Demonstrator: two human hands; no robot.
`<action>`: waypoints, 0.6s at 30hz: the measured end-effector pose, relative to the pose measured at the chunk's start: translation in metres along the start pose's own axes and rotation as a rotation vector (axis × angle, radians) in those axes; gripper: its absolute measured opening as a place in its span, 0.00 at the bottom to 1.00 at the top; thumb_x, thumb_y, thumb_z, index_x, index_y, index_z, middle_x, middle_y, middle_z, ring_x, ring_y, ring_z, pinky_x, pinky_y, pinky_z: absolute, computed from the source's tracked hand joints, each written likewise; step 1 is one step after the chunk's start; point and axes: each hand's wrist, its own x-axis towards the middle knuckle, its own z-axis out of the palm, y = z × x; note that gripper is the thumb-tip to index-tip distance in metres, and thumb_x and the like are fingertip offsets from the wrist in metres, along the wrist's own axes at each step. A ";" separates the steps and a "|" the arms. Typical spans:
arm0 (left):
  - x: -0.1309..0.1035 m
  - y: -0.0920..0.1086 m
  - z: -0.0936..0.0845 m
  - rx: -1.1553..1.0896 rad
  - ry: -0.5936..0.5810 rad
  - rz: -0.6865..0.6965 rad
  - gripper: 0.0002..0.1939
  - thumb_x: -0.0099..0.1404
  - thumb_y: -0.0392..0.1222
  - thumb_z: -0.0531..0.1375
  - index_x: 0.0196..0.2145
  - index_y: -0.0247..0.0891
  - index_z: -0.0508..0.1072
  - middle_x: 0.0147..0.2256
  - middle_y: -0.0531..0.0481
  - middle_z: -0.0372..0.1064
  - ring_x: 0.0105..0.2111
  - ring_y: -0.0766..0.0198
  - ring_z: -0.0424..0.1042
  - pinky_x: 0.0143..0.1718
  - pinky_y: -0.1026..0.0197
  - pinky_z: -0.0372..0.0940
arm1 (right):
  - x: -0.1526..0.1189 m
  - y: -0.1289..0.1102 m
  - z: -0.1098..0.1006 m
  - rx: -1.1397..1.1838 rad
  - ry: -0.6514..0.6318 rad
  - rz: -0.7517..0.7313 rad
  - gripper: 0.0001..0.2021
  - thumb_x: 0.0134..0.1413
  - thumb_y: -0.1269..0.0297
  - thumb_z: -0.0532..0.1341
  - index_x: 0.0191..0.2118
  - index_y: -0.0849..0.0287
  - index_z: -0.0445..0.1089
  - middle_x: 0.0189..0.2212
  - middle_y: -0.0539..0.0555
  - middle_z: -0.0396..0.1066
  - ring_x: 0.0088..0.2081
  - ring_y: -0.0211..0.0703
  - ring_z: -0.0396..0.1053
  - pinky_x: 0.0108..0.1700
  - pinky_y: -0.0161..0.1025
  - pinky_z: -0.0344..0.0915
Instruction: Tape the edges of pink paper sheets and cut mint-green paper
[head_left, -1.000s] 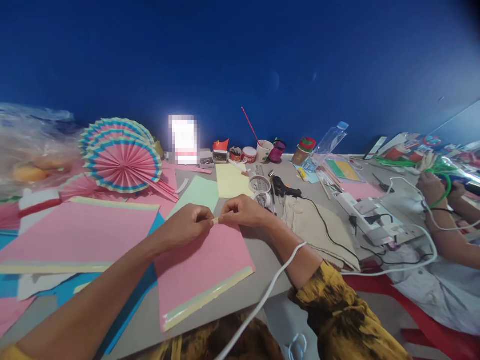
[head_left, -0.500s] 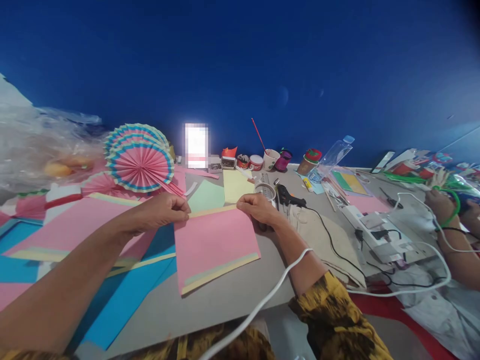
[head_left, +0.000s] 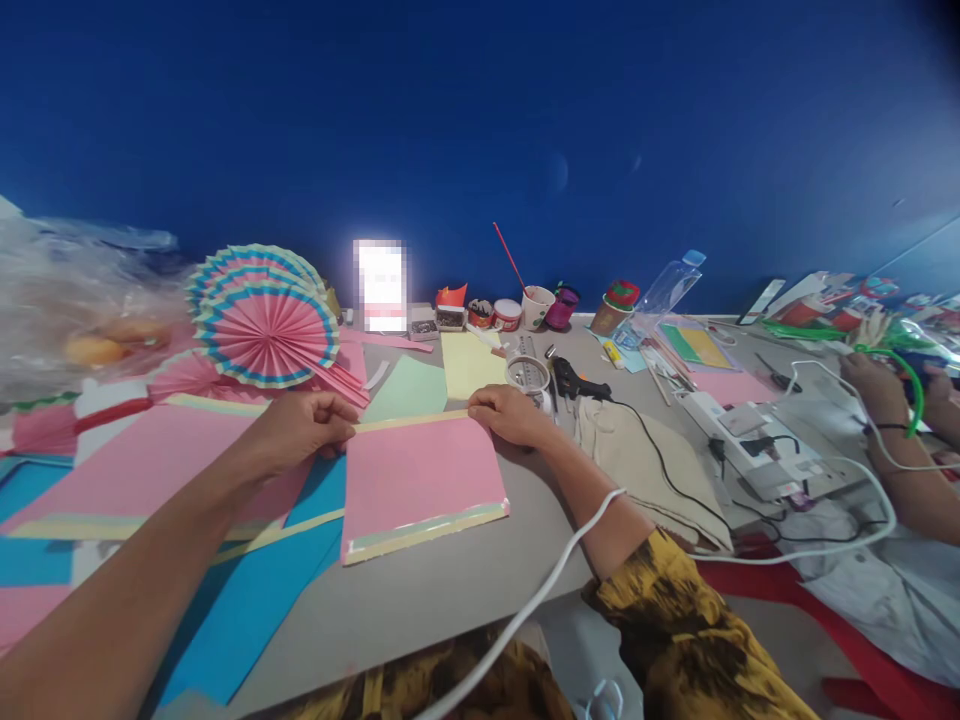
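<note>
A pink paper sheet (head_left: 426,475) with pale green and yellow bands along its edges lies on the grey table in front of me. Its upper left corner is pinched between the thumb and fingers of my left hand (head_left: 319,425). At the opposite upper corner, my right hand (head_left: 511,412) grips the same far edge, fingers closed over it. The near edge shows a bright, slightly raised line along its bands. Left of it, another pink sheet (head_left: 142,465) lies over blue paper (head_left: 259,610), partly covered by my left forearm.
Pleated paper fans (head_left: 268,335) stand at the back left. A glue gun (head_left: 581,382), a tape roll (head_left: 527,374) and a folded cloth (head_left: 645,470) lie to the right. Beyond are a power strip (head_left: 750,445) and another person's hand (head_left: 874,390). A white cable (head_left: 540,590) crosses in front.
My view has shifted slightly. Both hands keep their hold on the sheet's far corners, and its near edge has moved a little, now showing a bright line along the bands.
</note>
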 end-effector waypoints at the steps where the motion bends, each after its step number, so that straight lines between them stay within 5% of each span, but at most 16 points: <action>1: -0.002 0.002 0.000 0.009 0.008 -0.001 0.19 0.44 0.50 0.70 0.33 0.37 0.76 0.21 0.53 0.74 0.24 0.61 0.72 0.28 0.59 0.69 | 0.000 0.001 0.002 -0.037 0.000 -0.013 0.09 0.64 0.72 0.61 0.39 0.60 0.81 0.40 0.55 0.79 0.44 0.44 0.73 0.47 0.38 0.63; 6: -0.010 0.013 0.000 0.071 0.029 0.013 0.14 0.51 0.48 0.64 0.34 0.37 0.76 0.24 0.49 0.77 0.26 0.58 0.77 0.31 0.58 0.72 | 0.002 0.002 0.003 -0.147 -0.038 -0.027 0.11 0.67 0.73 0.61 0.43 0.61 0.82 0.44 0.59 0.80 0.47 0.46 0.74 0.51 0.40 0.63; 12: -0.013 0.011 -0.012 0.260 0.216 0.074 0.10 0.60 0.44 0.58 0.38 0.38 0.74 0.34 0.47 0.82 0.32 0.55 0.79 0.35 0.57 0.69 | 0.002 0.000 0.002 -0.171 -0.064 -0.020 0.13 0.67 0.75 0.60 0.46 0.62 0.82 0.47 0.61 0.81 0.50 0.48 0.75 0.54 0.42 0.65; 18: -0.016 0.012 -0.006 0.393 0.331 0.252 0.14 0.66 0.51 0.55 0.36 0.42 0.75 0.37 0.46 0.80 0.36 0.53 0.75 0.37 0.56 0.62 | -0.005 -0.006 0.001 -0.137 0.012 -0.073 0.11 0.69 0.69 0.63 0.48 0.57 0.83 0.48 0.57 0.82 0.50 0.46 0.76 0.55 0.40 0.65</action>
